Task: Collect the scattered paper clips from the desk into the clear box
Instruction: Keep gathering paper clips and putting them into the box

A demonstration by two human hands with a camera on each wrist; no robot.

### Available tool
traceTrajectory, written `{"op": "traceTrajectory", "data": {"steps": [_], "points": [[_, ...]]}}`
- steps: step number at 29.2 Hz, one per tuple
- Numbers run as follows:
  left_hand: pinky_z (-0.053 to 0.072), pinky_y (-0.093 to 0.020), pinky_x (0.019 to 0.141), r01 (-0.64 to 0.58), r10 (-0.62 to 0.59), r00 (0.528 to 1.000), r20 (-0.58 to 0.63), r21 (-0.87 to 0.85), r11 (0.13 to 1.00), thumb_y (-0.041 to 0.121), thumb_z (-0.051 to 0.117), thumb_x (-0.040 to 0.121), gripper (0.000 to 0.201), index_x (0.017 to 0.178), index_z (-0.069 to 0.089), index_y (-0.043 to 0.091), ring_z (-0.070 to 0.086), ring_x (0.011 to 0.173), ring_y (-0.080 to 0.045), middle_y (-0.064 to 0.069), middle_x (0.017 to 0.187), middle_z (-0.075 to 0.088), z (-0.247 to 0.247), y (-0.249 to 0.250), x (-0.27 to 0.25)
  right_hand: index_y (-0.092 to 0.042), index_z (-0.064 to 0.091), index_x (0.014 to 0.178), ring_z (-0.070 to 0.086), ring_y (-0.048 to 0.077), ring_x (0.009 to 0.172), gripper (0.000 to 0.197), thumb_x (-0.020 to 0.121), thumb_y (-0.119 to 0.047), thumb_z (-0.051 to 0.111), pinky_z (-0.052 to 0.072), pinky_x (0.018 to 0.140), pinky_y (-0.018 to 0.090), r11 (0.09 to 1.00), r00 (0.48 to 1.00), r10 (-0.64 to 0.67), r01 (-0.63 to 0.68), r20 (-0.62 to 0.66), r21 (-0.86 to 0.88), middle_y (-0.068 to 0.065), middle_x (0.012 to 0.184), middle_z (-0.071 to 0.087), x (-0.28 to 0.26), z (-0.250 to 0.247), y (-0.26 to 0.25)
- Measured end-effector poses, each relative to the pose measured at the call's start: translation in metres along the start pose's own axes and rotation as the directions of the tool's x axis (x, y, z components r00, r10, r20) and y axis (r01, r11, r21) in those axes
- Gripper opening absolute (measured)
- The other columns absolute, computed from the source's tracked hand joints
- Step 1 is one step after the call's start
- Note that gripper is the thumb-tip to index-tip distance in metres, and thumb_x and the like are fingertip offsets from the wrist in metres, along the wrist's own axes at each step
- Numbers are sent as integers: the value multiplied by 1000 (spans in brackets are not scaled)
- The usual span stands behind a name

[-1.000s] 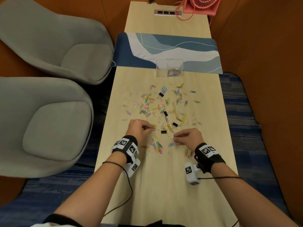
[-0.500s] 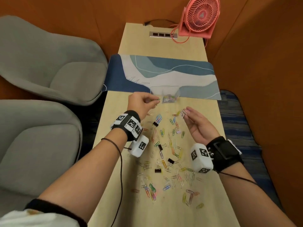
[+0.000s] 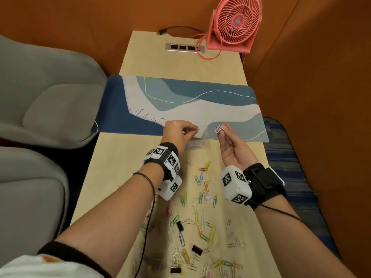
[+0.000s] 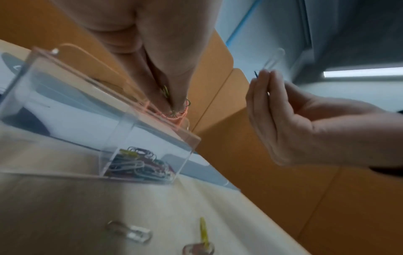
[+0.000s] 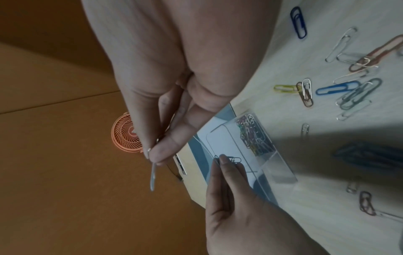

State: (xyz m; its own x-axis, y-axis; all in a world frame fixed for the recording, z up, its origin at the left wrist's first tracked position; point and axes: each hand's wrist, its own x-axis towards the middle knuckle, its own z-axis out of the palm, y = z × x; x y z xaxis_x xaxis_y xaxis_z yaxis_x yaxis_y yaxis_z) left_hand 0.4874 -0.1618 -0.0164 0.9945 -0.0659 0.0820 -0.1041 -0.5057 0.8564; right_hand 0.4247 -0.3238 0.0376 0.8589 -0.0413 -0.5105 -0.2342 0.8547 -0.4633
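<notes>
The clear box (image 3: pixel 206 137) stands at the near edge of the desk mat, with a heap of coloured paper clips (image 3: pixel 196 145) in its bottom. My left hand (image 3: pixel 193 130) hovers over the box's left side and pinches a few paper clips (image 5: pixel 232 159). My right hand (image 3: pixel 222 129) is held palm up at the box's right side and pinches silver paper clips (image 3: pixel 219 128) between thumb and fingertips. Many coloured paper clips (image 3: pixel 200 199) lie scattered on the desk (image 3: pixel 112 169) nearer to me. The left wrist view shows the box (image 4: pixel 109 127) below my left fingers (image 4: pixel 167 96).
Black binder clips (image 3: pixel 196 250) lie among the loose clips. A blue and white desk mat (image 3: pixel 180 101) crosses the desk behind the box. A pink fan (image 3: pixel 234 23) and a socket strip (image 3: pixel 184 47) sit at the far end. Grey chairs (image 3: pixel 50 101) stand left; orange walls enclose the desk.
Both hands rose from the clip pile and travelled forward to the clear box, each carrying pinched clips. The head view tilted up, so the fan came into sight.
</notes>
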Motion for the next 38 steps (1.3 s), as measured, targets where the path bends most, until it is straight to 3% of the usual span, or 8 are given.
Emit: {"op": "traceTrajectory", "data": {"steps": [7,15,18,21,24,27,32,38], "points": [[54,-37,87,-165,152,985,78,198,966,20,68,88,16,101,76,15,68,87,-19,-3,95,75,7,-13,-3,-4,61,102,70,12,81,24,78,-2,66,56,79,19,999,999,-6,4,-36,-54,9,91,72,21,-13,6],[56,-24,77,-221,220,975,27,84,972,4,67,84,20,98,76,15,65,75,-8,1,93,72,0,-15,-5,5,64,101,69,23,90,20,81,8,66,57,83,26,914,980,-193,158,-58,-373,20,103,68,46,-5,7],[52,-19,72,-242,244,968,-60,40,969,4,65,84,21,95,75,18,60,78,-5,6,87,67,-6,-19,-14,2,71,92,71,23,81,18,75,5,75,57,76,24,703,950,-313,244,18,-668,17,90,72,55,3,10],[47,-22,72,-206,204,969,-137,4,979,7,63,83,20,93,71,23,57,81,-9,9,87,63,-12,-27,-27,-9,76,83,72,18,71,13,72,-4,80,58,73,24,246,896,-387,330,220,-911,8,79,74,65,6,14],[45,-24,72,-172,166,973,-159,-24,985,10,65,83,17,95,68,22,56,82,-13,6,86,59,-21,-37,-42,-11,78,84,70,13,72,7,77,-13,77,53,78,17,-170,853,-325,372,409,-912,3,80,75,69,10,19],[43,-22,70,-147,141,974,-176,-21,989,11,67,83,17,96,67,22,55,81,-11,6,83,57,-30,-47,-57,-11,78,88,68,14,79,12,85,-19,69,49,84,21,-409,830,-227,393,509,-824,3,86,76,71,11,26],[40,-17,68,-104,101,983,-152,-14,994,12,68,83,19,96,67,25,54,79,-10,7,82,58,-47,-56,-82,-10,76,88,66,28,88,26,92,-21,52,52,83,32,-560,869,-157,314,470,-767,10,90,74,73,13,34],[39,-13,69,-56,60,997,-52,65,996,13,68,82,16,91,70,27,53,79,-6,7,85,59,-76,-57,-133,-16,72,109,67,19,93,25,89,-19,56,50,90,27,-503,838,-207,351,504,-790,3,100,74,19,7,40]]}}
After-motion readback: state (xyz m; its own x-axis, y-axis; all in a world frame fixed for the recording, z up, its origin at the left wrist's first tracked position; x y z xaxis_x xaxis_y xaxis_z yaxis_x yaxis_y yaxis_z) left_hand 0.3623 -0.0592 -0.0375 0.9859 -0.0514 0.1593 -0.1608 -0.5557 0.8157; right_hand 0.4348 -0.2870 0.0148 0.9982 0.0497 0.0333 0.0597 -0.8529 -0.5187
